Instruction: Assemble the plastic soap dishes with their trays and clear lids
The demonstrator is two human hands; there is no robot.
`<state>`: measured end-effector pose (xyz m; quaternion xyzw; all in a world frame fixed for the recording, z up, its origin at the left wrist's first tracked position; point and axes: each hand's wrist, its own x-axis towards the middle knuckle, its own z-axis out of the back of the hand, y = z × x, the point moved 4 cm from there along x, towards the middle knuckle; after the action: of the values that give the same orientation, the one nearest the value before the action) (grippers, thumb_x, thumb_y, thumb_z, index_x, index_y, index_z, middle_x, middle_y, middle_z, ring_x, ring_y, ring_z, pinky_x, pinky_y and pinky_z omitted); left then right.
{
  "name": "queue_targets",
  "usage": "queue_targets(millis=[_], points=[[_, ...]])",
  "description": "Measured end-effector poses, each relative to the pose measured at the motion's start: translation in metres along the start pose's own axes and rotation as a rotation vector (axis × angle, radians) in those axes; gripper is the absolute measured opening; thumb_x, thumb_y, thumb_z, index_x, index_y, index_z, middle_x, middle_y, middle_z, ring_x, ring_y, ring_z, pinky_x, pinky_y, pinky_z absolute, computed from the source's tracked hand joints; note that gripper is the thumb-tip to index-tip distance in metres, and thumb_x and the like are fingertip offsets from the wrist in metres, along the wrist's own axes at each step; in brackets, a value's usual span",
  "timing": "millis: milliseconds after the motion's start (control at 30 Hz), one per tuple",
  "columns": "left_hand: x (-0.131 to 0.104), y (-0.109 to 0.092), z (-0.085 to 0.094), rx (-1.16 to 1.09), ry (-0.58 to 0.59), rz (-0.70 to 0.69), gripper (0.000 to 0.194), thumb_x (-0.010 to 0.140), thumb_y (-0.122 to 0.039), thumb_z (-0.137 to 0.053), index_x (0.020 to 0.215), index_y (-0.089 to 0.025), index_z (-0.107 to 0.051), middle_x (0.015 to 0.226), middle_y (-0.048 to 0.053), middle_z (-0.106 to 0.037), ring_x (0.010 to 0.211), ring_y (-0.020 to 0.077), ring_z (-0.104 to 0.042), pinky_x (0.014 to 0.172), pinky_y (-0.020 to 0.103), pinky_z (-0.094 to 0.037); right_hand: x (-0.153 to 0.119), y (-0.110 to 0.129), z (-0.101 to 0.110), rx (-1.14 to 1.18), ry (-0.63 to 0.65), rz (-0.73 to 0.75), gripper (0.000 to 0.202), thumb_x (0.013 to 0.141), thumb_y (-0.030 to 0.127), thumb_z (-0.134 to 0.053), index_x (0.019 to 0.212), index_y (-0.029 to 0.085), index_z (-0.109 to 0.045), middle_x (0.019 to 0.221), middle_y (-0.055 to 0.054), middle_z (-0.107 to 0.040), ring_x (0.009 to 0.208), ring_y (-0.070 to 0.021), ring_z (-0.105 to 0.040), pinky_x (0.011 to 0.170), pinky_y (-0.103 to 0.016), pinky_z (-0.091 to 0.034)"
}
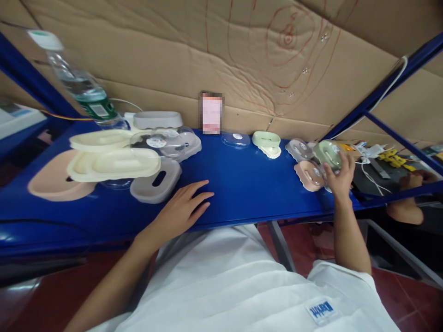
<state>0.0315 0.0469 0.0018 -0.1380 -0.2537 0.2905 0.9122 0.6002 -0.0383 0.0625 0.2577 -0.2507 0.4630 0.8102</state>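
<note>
My left hand (185, 203) lies flat on the blue table with its fingers stretched out, holding nothing. Just left of it is a grey soap dish (152, 186) with an oval slot. My right hand (341, 177) grips a green soap box (328, 153) with a clear lid at the table's right end; its fingers cover the box's right side. Against that box sit a pink lidded soap box (309, 175) and a grey lidded one (299, 150). At the middle back, a green soap dish (266, 138) stands behind a cream tray (270, 151), with a clear lid (236, 140) to their left.
On the left are cream trays (114, 163), a peach dish (51, 182), stacked clear lids (157, 142) and a water bottle (85, 90). A phone (212, 113) leans on the cardboard wall (166, 60). Blue frame bars (391, 140) and another person's arm (404, 207) are at right.
</note>
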Motion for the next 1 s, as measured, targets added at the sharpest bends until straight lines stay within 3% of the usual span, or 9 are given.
queue_targets(millis=[133,267,333,433,533,600,767,867,1000], points=[[0.000,-0.001,0.000,0.003,0.015,-0.003,0.039,0.112,-0.045,-0.050,0.138,-0.027,-0.072,0.162,0.012,-0.054,0.142,0.0329,-0.060,0.121,0.057,-0.050,-0.003,0.002,-0.006,0.039,0.063,-0.024,0.073,0.088,0.049,-0.068,0.153,0.017,-0.058,0.162,-0.027,-0.048,0.152,-0.0352,-0.049,0.123,-0.046,-0.042],[0.000,0.000,-0.001,0.013,0.030,0.000,0.039,0.112,-0.045,-0.050,0.138,-0.026,-0.072,0.162,0.013,-0.055,0.141,0.0335,-0.061,0.119,0.057,-0.051,0.000,0.010,0.009,-0.064,0.084,-0.072,0.077,0.093,0.057,-0.064,0.161,0.024,-0.048,0.169,-0.024,-0.042,0.156,-0.0410,-0.043,0.121,-0.066,-0.039],[0.000,0.000,-0.001,0.018,0.030,0.000,0.040,0.112,-0.046,-0.050,0.138,-0.026,-0.072,0.162,0.013,-0.055,0.140,0.0338,-0.061,0.119,0.057,-0.051,0.006,0.037,0.025,-0.026,-0.025,0.003,0.083,0.095,0.064,-0.059,0.163,0.019,-0.043,0.170,-0.026,-0.041,0.159,-0.0437,-0.037,0.122,-0.073,-0.034],[0.001,-0.001,-0.001,0.019,0.038,-0.006,0.039,0.112,-0.046,-0.051,0.138,-0.026,-0.071,0.161,0.013,-0.055,0.139,0.0335,-0.061,0.119,0.057,-0.051,0.012,0.116,0.029,0.173,-0.052,0.324,0.068,0.109,0.057,-0.039,0.160,0.012,-0.045,0.159,-0.025,-0.053,0.152,-0.0376,-0.048,0.123,-0.066,-0.038],[0.002,-0.003,0.002,0.018,0.041,-0.007,0.038,0.112,-0.045,-0.051,0.137,-0.026,-0.071,0.161,0.013,-0.056,0.138,0.0324,-0.062,0.118,0.056,-0.051,0.017,0.206,-0.007,0.216,0.160,0.579,0.057,0.108,0.056,-0.048,0.151,0.021,-0.059,0.151,-0.013,-0.066,0.141,-0.0290,-0.060,0.122,-0.047,-0.046],[0.002,-0.005,0.004,0.021,0.037,-0.008,0.037,0.112,-0.043,-0.051,0.137,-0.026,-0.071,0.160,0.013,-0.056,0.139,0.0319,-0.062,0.118,0.055,-0.052,0.025,0.247,-0.042,0.200,0.258,0.650,0.063,0.104,0.056,-0.058,0.155,0.019,-0.057,0.160,-0.015,-0.059,0.145,-0.0342,-0.057,0.121,-0.052,-0.046],[0.001,-0.008,0.006,0.041,0.050,-0.026,0.036,0.113,-0.041,-0.050,0.138,-0.023,-0.070,0.160,0.014,-0.056,0.140,0.0321,-0.061,0.118,0.055,-0.051,0.048,0.255,-0.111,-0.039,0.550,0.482,0.057,0.105,0.044,-0.058,0.153,0.012,-0.061,0.151,-0.021,-0.066,0.139,-0.0406,-0.060,0.117,-0.059,-0.044],[0.000,-0.008,0.005,0.033,0.051,-0.034,0.037,0.113,-0.040,-0.051,0.141,-0.024,-0.068,0.161,0.013,-0.055,0.143,0.0317,-0.059,0.120,0.054,-0.050,0.037,0.249,-0.096,-0.032,0.510,0.511,0.051,0.111,0.044,-0.050,0.149,0.013,-0.066,0.140,-0.020,-0.073,0.128,-0.0382,-0.067,0.109,-0.053,-0.050],[-0.001,-0.008,0.007,0.012,0.018,-0.003,0.048,0.112,-0.041,-0.052,0.159,-0.027,-0.052,0.168,0.013,-0.048,0.150,0.0318,-0.053,0.124,0.053,-0.047,-0.017,0.277,-0.040,0.165,0.319,0.777,0.057,0.111,0.058,-0.051,0.142,0.015,-0.072,0.126,-0.019,-0.079,0.116,-0.0352,-0.071,0.101,-0.048,-0.052]])
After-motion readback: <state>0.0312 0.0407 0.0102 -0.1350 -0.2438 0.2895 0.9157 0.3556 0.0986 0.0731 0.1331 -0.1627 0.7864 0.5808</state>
